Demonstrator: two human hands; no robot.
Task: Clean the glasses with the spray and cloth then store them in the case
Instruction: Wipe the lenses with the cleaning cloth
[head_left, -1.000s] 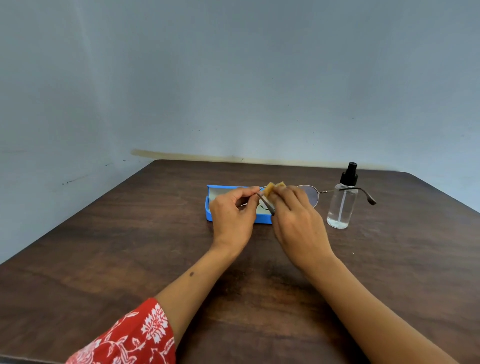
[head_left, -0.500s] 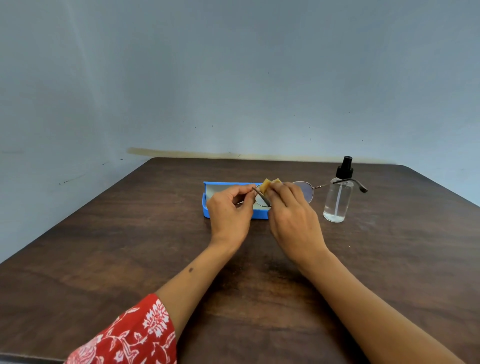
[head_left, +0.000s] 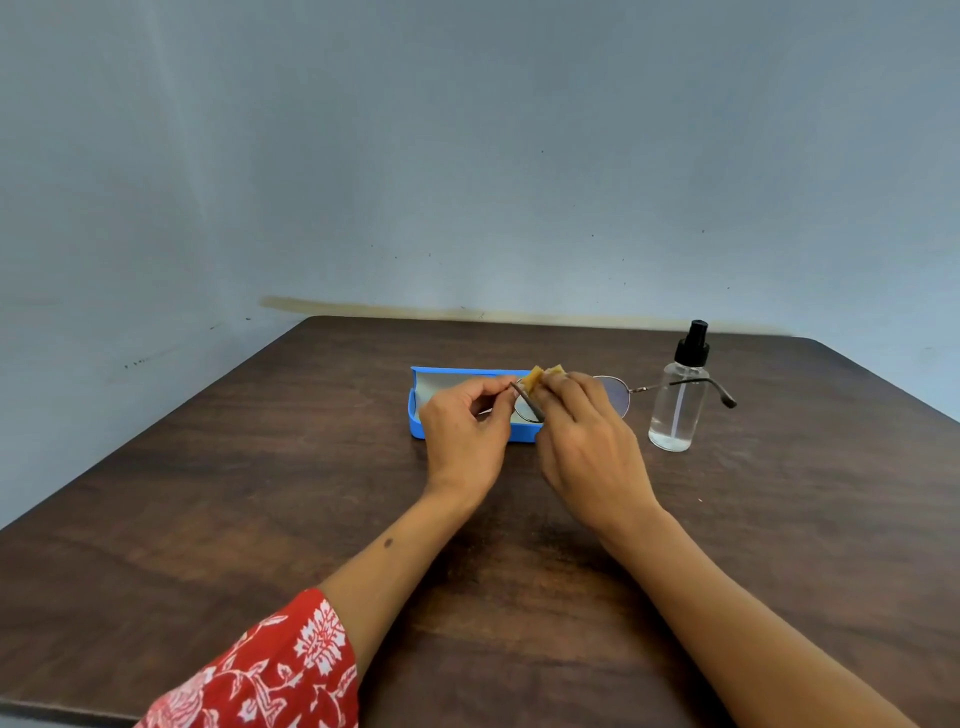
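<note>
Both hands were raised over the dark wooden desk. The left hand pinched the glasses at the left end of the frame, fingers curled. The right hand pinched a yellow cloth against the left lens. An open blue case lay behind the hands. The spray bottle stood upright to the right, behind the free temple arm.

One glasses, one cloth, one spray bottle, one case, two hands
</note>
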